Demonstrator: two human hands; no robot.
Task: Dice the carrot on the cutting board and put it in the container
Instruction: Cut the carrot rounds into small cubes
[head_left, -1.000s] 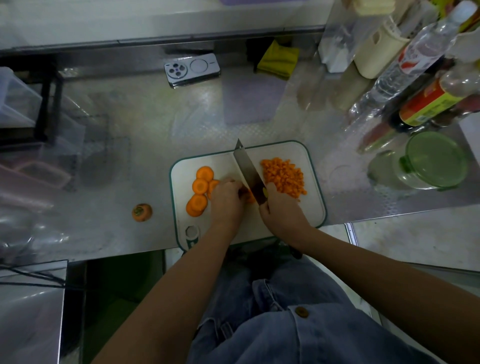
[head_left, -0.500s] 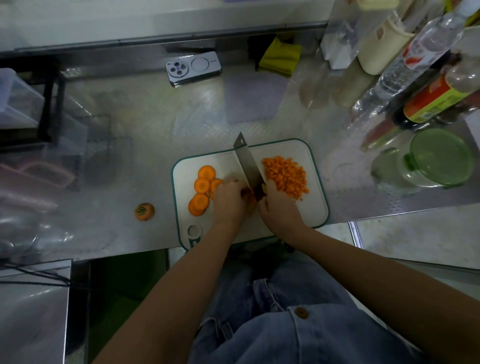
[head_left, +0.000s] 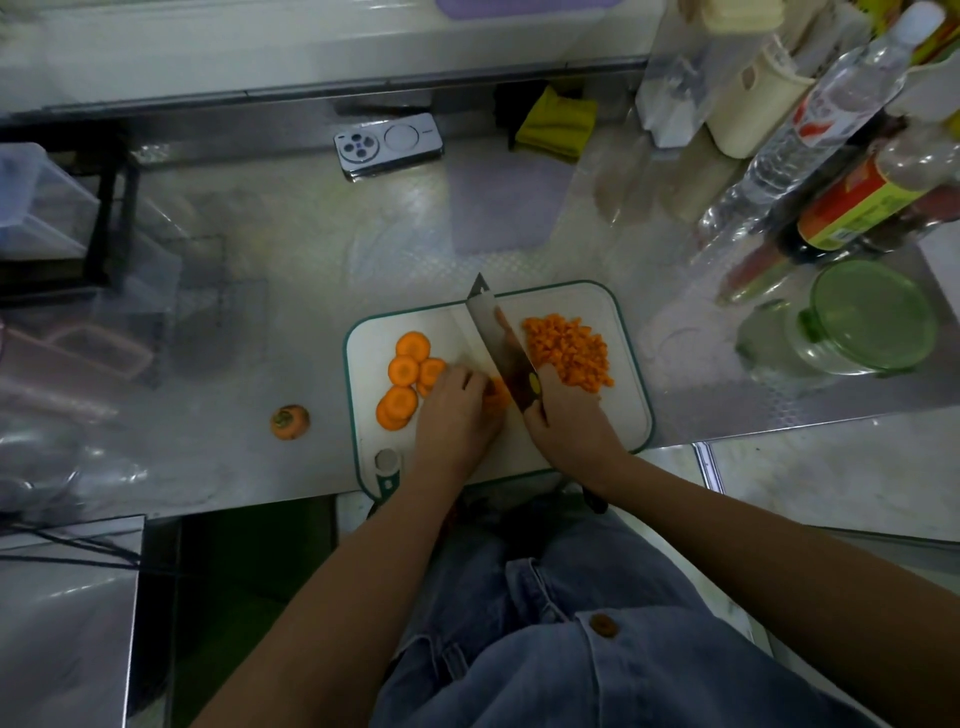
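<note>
The right hand (head_left: 569, 421) has its grip closed round the handle of the knife (head_left: 501, 343), thumb side against the heel of the blade; the blade lies slanted across the cutting board (head_left: 621, 415), its tip pointing to the far edge. Just left of the blade, the left hand (head_left: 457, 410) curls its fingers in a narrow grip over a carrot piece (head_left: 497, 395), pinning it to the board, with the fingertips touching the blade's side. Further left on the board lie about 5 carrot rounds (head_left: 408, 371), overlapping one another. Right of the blade sits a heap of diced carrot (head_left: 569, 351). The board rests at the near edge of the steel counter (head_left: 311, 260). A cut carrot top (head_left: 290, 422) lies on the counter left of the board. Well to the right stands a glass container (head_left: 872, 317) with a green lid, with bottles (head_left: 831, 119) behind it. At the far side lie a phone (head_left: 388, 143) and a yellow cloth (head_left: 558, 122).
</note>
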